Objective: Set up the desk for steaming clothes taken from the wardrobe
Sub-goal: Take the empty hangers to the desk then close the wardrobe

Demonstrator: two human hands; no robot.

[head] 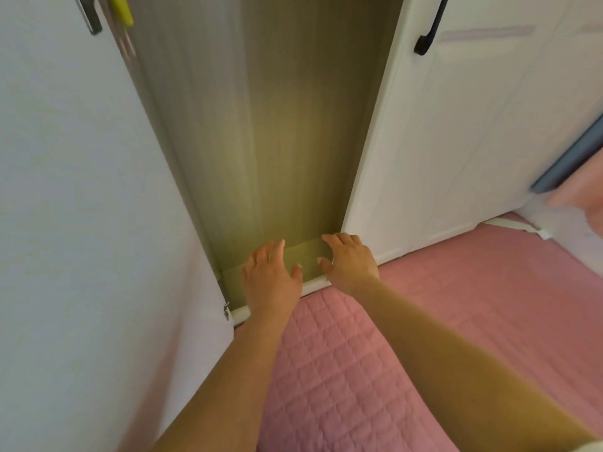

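Two bare hands reach toward the wardrobe [287, 132] floor: left hand [270, 277] and right hand [349, 261], both with fingers spread, holding nothing. Two white doors flank the opening.

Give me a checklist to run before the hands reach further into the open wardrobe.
1. Wardrobe door swung open on the left: ok.
2. Both hands free: ok. The left hand and right hand are open with fingers spread, holding nothing.
3. Clothes within reach in the compartment: not ok. The visible part shows only bare panels and floor.
4. Hanging rail or garments higher up: cannot tell, only a yellow item shows at the top edge.
5. Path clear of the neighbouring closed door: ok.
6. Desk ready for steaming: cannot tell, no desk is in view.
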